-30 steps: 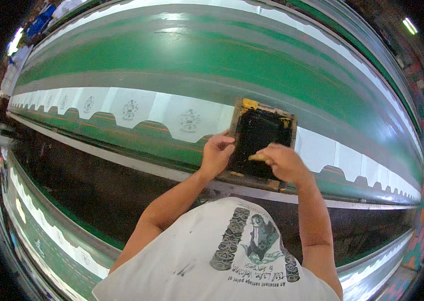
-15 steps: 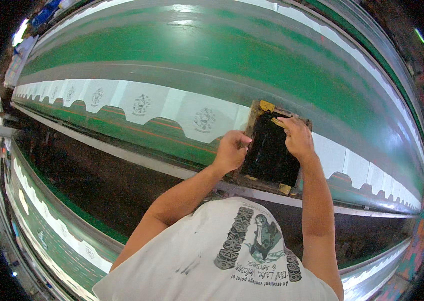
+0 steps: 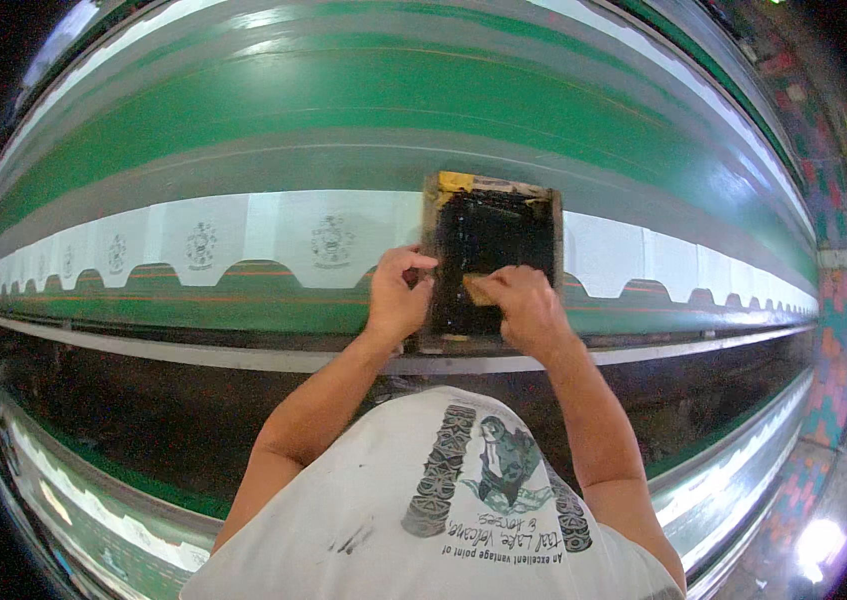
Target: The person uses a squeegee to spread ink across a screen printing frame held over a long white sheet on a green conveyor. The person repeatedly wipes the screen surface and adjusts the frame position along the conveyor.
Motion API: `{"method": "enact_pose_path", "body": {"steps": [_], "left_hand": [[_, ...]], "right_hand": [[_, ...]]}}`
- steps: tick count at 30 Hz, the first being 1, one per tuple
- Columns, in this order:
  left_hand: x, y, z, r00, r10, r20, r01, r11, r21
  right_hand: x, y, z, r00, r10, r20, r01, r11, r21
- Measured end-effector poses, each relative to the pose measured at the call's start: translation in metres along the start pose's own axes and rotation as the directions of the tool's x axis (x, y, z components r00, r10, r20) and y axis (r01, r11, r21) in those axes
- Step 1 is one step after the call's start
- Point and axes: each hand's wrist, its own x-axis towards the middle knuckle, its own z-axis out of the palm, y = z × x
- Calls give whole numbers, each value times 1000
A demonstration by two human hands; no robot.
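A screen-printing frame point(image 3: 499, 186) with wooden sides lies over the row of white pieces, its inside coated in wet black ink point(image 3: 488, 225). Curled at the frame's left side, my left hand point(image 3: 398, 298) has thumb and fingers closed on that edge. My right hand point(image 3: 533, 312) grips a small tan squeegee point(image 3: 480, 291), held low inside the frame toward the near end. Just left of the frame, a white piece carries a dark printed design point(image 3: 331, 240). Where the squeegee's lower edge meets the ink is hard to make out.
The long green printing table point(image 3: 343, 95) stretches left and right, with a pale rail point(image 3: 223, 352) along its near edge. White pieces point(image 3: 633, 255) continue to the right of the frame, without visible prints. Another table point(image 3: 123, 520) stands behind me, past a dark gap.
My right hand has drawn the squeegee from the frame's far end down toward its near end. My left hand stays at the left edge. The whole view has turned and shifted.
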Motion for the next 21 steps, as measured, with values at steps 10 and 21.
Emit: {"method": "enact_pose_path", "body": {"steps": [10,21], "left_hand": [[-22,1,20,985,156,-78,-144,979,142],[-23,11,40,966,220,-137,-222,975,0]], "right_hand": [[-54,-32,5,997,38,72,-43,997,67],[-126,37,24,818,482,-314,-336,843,420]]}}
